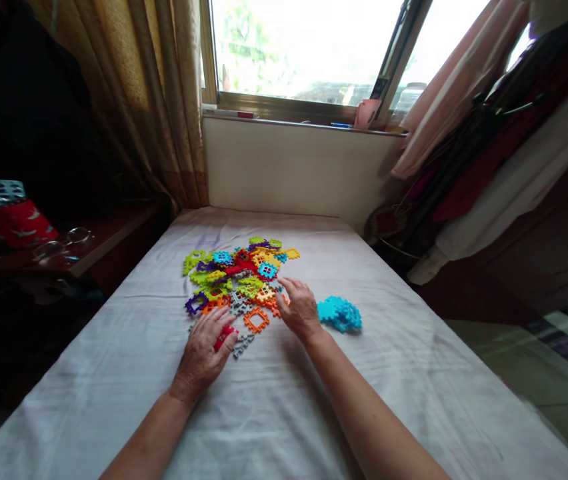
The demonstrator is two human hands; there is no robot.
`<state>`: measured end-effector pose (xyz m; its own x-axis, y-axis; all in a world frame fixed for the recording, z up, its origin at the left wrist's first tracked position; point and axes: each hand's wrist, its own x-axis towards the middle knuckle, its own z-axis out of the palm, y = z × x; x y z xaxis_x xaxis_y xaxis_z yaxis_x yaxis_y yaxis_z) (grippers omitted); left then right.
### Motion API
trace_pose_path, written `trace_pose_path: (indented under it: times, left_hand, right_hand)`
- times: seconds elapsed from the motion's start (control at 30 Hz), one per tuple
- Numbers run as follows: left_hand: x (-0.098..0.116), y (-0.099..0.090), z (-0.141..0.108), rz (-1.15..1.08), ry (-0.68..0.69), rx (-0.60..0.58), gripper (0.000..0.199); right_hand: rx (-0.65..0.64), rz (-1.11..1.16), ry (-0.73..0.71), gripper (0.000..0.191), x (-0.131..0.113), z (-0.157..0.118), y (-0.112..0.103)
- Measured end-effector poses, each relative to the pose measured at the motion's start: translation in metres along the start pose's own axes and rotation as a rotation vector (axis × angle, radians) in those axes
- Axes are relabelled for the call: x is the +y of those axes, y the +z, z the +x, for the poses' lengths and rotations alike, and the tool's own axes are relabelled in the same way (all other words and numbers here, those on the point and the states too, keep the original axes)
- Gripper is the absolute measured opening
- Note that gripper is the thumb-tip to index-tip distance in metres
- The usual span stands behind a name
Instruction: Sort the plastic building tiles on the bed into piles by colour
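A mixed heap of toothed plastic building pieces [244, 267] in green, red, yellow, orange, purple, grey and blue lies on the white bed sheet [264, 427]. At its near left edge, my left hand [203, 350] rests with fingers spread over a red piece [225, 335], partly covering it. Just beside that hand are a grey piece [244, 344] and an orange square frame piece [257, 320]. My right hand [300, 308] reaches to the heap's right side, fingers stretched out and apart, next to orange pieces. Right of it sits a separate pile of light blue pieces [340, 313].
A dark side table [114, 233] on the left carries a red container [17, 223] and glasses [64, 245]. Beyond the bed is a window sill with a pink cup [367, 113]. Clothes [504, 180] hang along the right side.
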<state>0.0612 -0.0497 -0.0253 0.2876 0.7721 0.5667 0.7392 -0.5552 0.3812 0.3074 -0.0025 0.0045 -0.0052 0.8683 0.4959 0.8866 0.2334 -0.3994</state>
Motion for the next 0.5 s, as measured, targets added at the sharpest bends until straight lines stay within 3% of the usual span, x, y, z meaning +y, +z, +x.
trace_pose_path:
  times: [0.13,0.27,0.37,0.5]
  left_hand:
    - [-0.012,-0.006,0.004,-0.060,-0.094,0.132,0.033]
    - [-0.017,-0.011,0.005,-0.065,-0.171,0.157,0.037]
    - [-0.017,-0.012,0.004,-0.071,-0.196,0.144,0.039]
    - [-0.018,-0.011,0.005,-0.081,-0.201,0.138,0.039]
  right_hand:
    - [-0.192,-0.162,0.138,0.048,-0.011,0.059,0.012]
    - [-0.396,-0.291,0.159,0.035,-0.017,0.079,0.022]
    - [-0.408,-0.345,0.102,0.032,-0.020,0.074,0.023]
    - [-0.299,-0.323,0.128,0.036,-0.009,0.063,0.011]
